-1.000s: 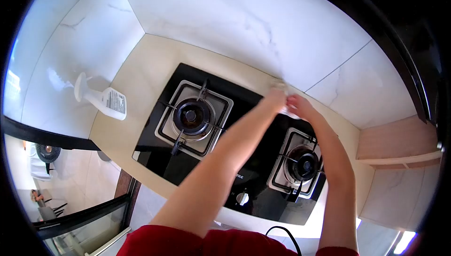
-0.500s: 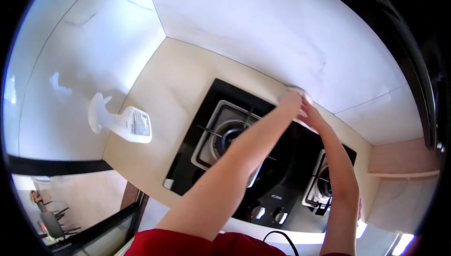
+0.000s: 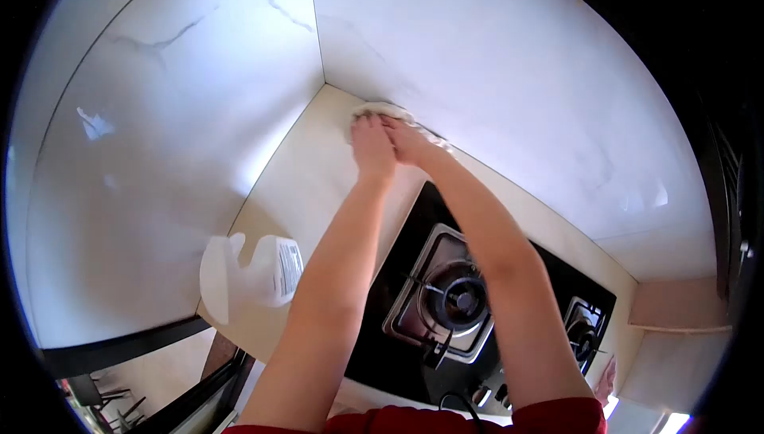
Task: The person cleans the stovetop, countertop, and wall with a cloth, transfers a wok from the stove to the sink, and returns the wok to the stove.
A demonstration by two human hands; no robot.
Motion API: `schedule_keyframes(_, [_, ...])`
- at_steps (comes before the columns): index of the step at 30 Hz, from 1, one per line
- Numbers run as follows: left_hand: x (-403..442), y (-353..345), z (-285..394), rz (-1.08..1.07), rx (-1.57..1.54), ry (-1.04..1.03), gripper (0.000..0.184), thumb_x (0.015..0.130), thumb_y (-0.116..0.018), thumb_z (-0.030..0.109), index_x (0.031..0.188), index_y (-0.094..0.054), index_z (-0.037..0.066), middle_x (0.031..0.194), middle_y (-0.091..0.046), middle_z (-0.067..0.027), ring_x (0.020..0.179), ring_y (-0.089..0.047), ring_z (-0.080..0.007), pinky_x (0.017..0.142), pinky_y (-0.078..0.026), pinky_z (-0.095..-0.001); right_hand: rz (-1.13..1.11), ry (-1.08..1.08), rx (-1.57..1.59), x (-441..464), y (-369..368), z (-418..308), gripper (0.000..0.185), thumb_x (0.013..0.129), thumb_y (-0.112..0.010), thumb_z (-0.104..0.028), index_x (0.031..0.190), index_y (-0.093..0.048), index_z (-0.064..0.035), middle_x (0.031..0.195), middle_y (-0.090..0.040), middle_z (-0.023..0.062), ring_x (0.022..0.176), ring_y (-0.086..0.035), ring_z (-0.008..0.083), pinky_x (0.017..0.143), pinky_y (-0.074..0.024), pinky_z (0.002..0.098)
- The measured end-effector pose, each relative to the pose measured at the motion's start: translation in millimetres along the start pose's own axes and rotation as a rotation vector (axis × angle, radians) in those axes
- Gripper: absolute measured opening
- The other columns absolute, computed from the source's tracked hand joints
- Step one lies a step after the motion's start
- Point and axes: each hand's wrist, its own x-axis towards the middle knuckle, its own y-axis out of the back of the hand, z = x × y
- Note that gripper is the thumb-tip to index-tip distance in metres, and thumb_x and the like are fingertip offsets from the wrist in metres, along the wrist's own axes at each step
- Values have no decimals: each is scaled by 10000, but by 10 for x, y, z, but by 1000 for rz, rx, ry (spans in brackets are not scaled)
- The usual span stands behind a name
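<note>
A whitish cloth (image 3: 383, 109) lies bunched on the beige countertop (image 3: 306, 147), against the foot of the back wall near the corner. My left hand (image 3: 372, 146) presses on it from above, fingers pointing toward the wall. Close against it on the right, my right hand (image 3: 408, 141) also grips the cloth, and part of the fabric shows beyond that hand along the wall. The fingertips are partly sunk in the folds. Both forearms reach forward, the right one crossing over the black gas stove (image 3: 410, 275).
A white spray bottle (image 3: 259, 271) stands at the counter's left side, beside my left forearm. The stove has a left burner (image 3: 461, 299) and a right burner (image 3: 585, 330) with metal supports. Marble-patterned walls (image 3: 199, 115) meet behind the counter. A dark-framed opening (image 3: 127, 334) is at lower left.
Both hands and the cloth have moved left along the back edge, from behind the stove to near the corner. The camera view has shifted too.
</note>
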Motion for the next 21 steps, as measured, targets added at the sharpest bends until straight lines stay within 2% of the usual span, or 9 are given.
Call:
schedule_keyframes(2, [185,-21,-293,133,24,-35,296,853,-468,116,1123,-524,8,1205,-503,-176,1221,-398,-330,1053,-283,-433,33,142,-139,416,-40,-82,480,782,-595,-239,1223,-526,-63,1394,-382,146,1269,-373,297,1034,-339,415])
schedule_keyframes(6, [286,-123,-375,226,98,-19,335,848,-467,123,1156,-514,1,1236,-490,-176,1245,-376,-347,1060,-273,-455,-7,62,-105,471,85,-229,445,800,-560,-195,1219,-527,-49,1365,-415,132,1238,-403,285,1022,-352,390])
schedule_keyframes(9, [294,-182,-376,232,127,-110,344,855,-442,130,1155,-523,-17,1240,-492,-187,1245,-374,-363,1061,-276,-446,99,-12,-20,264,39,-252,407,823,-518,-151,1218,-532,-52,1327,-449,116,1224,-415,277,1005,-366,375])
schedule_keyframes(11, [209,-287,-330,100,178,-312,357,858,-433,136,1155,-532,-35,1238,-499,-195,1248,-367,-379,1065,-275,-434,105,-45,-56,-73,111,-184,392,839,-492,-128,1222,-521,-47,1305,-458,109,1218,-421,270,983,-382,380])
schedule_keyframes(12, [120,-356,-271,89,177,-314,357,858,-433,136,1155,-532,-35,1238,-499,-195,1248,-367,-379,1065,-275,-434,-51,-30,-81,-227,198,-69,453,881,-479,-184,1311,-421,-52,1397,-359,112,1254,-376,285,1009,-351,406])
schedule_keyframes(14, [-19,-466,-43,-2,56,-405,358,850,-448,133,1148,-541,-43,1230,-508,-201,1242,-370,-386,1068,-274,-429,-56,-67,11,-698,422,-78,420,902,-464,-205,1297,-433,-64,1388,-364,118,1243,-386,299,1002,-355,412])
schedule_keyframes(16, [-194,-431,218,-80,71,-442,368,843,-460,138,1158,-538,-37,1237,-506,-193,1240,-373,-380,1067,-277,-423,16,-89,-9,-1053,336,101,389,870,-509,-160,1251,-481,-88,1323,-424,122,1202,-426,313,987,-366,438])
schedule_keyframes(18, [-388,-376,530,-160,80,-481,380,837,-472,144,1168,-535,-32,1243,-504,-185,1238,-377,-374,1065,-281,-417,12,-95,23,-1429,488,145,397,873,-505,-139,1266,-470,-101,1343,-406,123,1216,-415,316,1004,-354,438])
schedule_keyframes(21, [-688,-384,1011,-455,90,-565,401,808,-490,89,1199,-521,10,1280,-480,-166,1236,-374,-366,1051,-301,-421,-18,-166,29,-2127,657,248,419,877,-493,-96,1292,-456,-139,1382,-371,122,1246,-389,319,1031,-338,425])
